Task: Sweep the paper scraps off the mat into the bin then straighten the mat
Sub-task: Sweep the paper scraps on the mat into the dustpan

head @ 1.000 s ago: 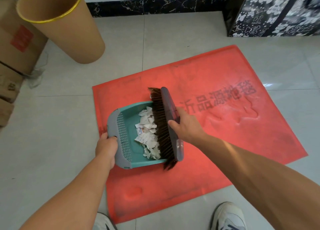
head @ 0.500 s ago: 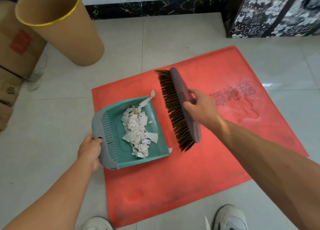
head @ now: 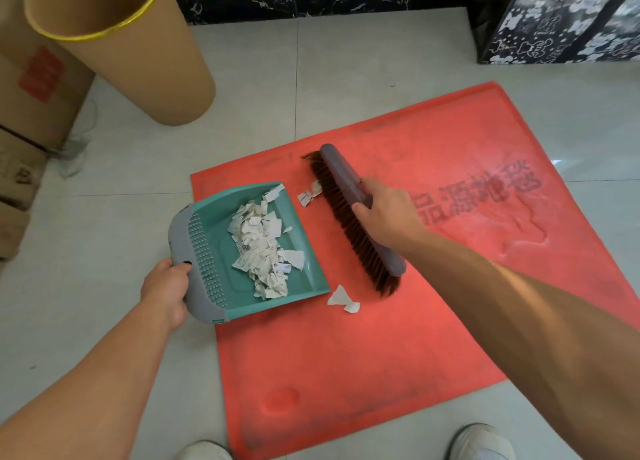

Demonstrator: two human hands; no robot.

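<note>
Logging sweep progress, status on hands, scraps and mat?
Left hand grips dustpan, right hand grips brush. Most scraps in pan; strays on mat. Bin path clear.

The mat (head: 398, 321) is red with dark printed characters. The dustpan (head: 304, 251) is teal with a grey back edge; the scraps (head: 263, 248) are white. The brush (head: 360, 217) has a grey back and brown bristles. The bin (head: 138, 64) is tan, its rim yellow. The floor (head: 104, 217) is pale grey tile.
</note>
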